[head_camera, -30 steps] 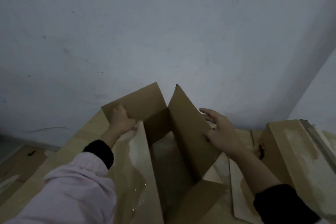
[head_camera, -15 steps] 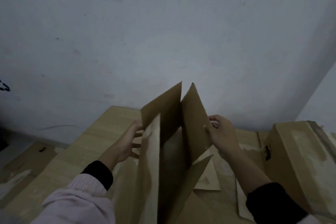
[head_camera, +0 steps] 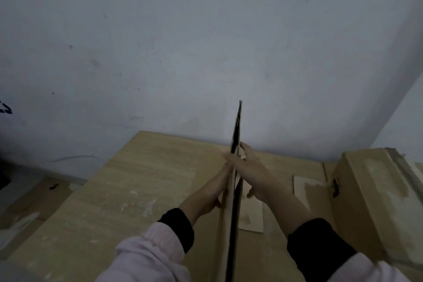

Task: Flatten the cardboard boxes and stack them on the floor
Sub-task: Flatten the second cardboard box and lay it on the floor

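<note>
Wall: pale grey plaster [head_camera: 206,41] fills the upper part of the view, scuffed and marked; a dark shape at its far left edge is cut off and cannot be identified.
Table: light wooden top [head_camera: 142,185] runs up to the wall, dusty and scratched; its near end is hidden by the sleeves.
Box: folded cardboard box [head_camera: 235,135] stands upright on edge over the table, seen almost edge-on as a thin strip, its tip rising against the wall; its faces are barely visible and its lower end runs out of the bottom of the frame.
Left hand: left hand [head_camera: 218,186] lies flat against the left face of the box, fingers straight; the fingertips blur into the cardboard.
Right hand: right hand [head_camera: 249,167] presses flat on the right face of the box, thumb spread low; the box is squeezed between the two palms, with no curled grip visible.
Sleeves: pale pink with dark cuffs [head_camera: 180,226], both cut off by the bottom edge.
Second box: an unflattened cardboard box [head_camera: 370,197] sits right of the held box, on the table, its right side out of frame.
Loose sheet: flat cardboard piece [head_camera: 251,215] lies on the table just right of the held box, partly hidden by the right arm.
Floor: dim strip [head_camera: 25,204] left of the table, with brown sheets too dark to make out.
</note>
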